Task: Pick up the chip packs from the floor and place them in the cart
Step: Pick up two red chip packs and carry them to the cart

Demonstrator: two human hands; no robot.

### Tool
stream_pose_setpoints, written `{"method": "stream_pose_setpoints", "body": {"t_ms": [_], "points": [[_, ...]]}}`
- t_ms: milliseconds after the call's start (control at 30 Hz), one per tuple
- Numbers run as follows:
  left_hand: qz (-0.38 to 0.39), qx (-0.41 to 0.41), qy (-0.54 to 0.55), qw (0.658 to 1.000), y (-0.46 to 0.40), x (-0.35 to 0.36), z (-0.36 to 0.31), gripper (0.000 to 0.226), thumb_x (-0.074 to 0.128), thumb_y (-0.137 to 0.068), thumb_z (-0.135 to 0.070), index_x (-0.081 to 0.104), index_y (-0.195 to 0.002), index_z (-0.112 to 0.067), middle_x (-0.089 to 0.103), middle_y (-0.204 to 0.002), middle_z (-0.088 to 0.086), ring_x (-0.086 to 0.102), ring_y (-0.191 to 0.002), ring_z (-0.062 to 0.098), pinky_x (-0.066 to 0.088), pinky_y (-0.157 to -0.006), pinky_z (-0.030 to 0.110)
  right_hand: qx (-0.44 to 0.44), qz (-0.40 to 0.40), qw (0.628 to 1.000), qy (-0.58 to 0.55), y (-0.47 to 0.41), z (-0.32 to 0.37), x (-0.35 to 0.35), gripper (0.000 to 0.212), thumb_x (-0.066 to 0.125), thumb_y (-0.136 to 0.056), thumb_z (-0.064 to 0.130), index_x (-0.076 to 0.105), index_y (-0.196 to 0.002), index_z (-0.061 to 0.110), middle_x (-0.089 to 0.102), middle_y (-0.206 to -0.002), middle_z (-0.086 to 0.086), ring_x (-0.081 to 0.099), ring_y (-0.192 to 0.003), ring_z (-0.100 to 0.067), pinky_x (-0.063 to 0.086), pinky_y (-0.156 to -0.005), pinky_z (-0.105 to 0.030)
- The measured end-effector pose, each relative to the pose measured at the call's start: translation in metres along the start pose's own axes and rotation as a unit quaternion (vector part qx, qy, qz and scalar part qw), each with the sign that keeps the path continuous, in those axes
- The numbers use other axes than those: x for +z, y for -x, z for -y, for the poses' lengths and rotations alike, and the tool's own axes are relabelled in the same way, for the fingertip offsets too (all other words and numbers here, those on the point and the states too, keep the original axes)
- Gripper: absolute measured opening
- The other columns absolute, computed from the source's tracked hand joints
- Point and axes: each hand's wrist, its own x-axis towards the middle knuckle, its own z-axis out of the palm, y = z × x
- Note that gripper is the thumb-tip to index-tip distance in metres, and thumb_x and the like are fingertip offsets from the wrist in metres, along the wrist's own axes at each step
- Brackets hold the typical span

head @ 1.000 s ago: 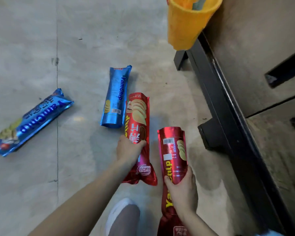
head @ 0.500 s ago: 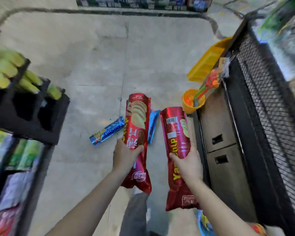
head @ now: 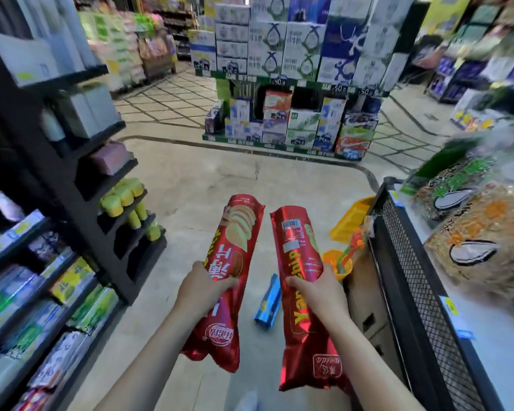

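2 red packs lifted, carry to the cart next

Left hand and right hand each curl fingers round 1 red chip pack; a blue pack remains on the floor. No cart is visible; finding it comes next.

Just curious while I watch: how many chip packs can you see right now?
3. One red chip pack in the left hand, another red pack in the right hand, and a blue pack on the floor between them. Others may be out of view.
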Motion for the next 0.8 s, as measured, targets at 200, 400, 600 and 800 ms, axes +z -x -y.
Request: {"method": "stream_pose_setpoints", "body": {"t_ms": [200, 400, 600, 800], "points": [[-0.035, -0.017, 0.059, 0.998, 0.067, -0.023, 0.023, 0.064, 0.079, -0.063, -0.043, 0.050, -0.111, -0.012, 0.066, -0.100, 0.007, 0.064, -0.079, 0.022, 0.045, -0.058, 0.027, -0.030, 0.047, 0.998, 0.010, 0.042, 0.013, -0.003, 0.069, 0.079, -0.065, 0.042, 0.047, -0.120, 0.017, 0.065, -0.103, -0.003, 0.067, -0.086, -0.023, 0.055, -0.082, -0.042], [-0.098, -0.042, 0.112, 0.988, 0.130, -0.072, 0.074, 0.060, 0.081, -0.063, -0.039, 0.051, -0.108, -0.013, 0.065, -0.096, 0.006, 0.063, -0.077, 0.020, 0.044, -0.060, 0.028, -0.080, 0.132, 0.988, 0.026, 0.100, 0.034, 0.033, 0.066, 0.080, -0.069, 0.036, 0.047, -0.123, 0.013, 0.063, -0.105, -0.004, 0.063, -0.089, -0.024, 0.049, -0.078, -0.033], [-0.183, -0.078, 0.167, 0.966, 0.194, -0.131, 0.143, 0.045, 0.080, -0.065, -0.037, 0.047, -0.090, -0.020, 0.062, -0.083, 0.000, 0.060, -0.071, 0.017, 0.043, -0.058, 0.027, -0.136, 0.228, 0.964, 0.028, 0.178, 0.054, 0.105, 0.060, 0.080, -0.067, 0.036, 0.049, -0.116, 0.017, 0.063, -0.098, -0.001, 0.064, -0.084, -0.021, 0.051, -0.074, -0.032], [-0.280, -0.112, 0.188, 0.935, 0.277, -0.205, 0.236, 0.068, 0.076, -0.043, -0.055, 0.059, -0.097, -0.016, 0.070, -0.091, 0.003, 0.064, -0.076, 0.017, 0.048, -0.064, 0.031, -0.177, 0.321, 0.929, 0.056, 0.286, 0.078, 0.189, 0.071, 0.081, -0.055, 0.044, 0.054, -0.114, 0.015, 0.067, -0.095, -0.003, 0.065, -0.081, -0.023, 0.049, -0.070, -0.032]]}}
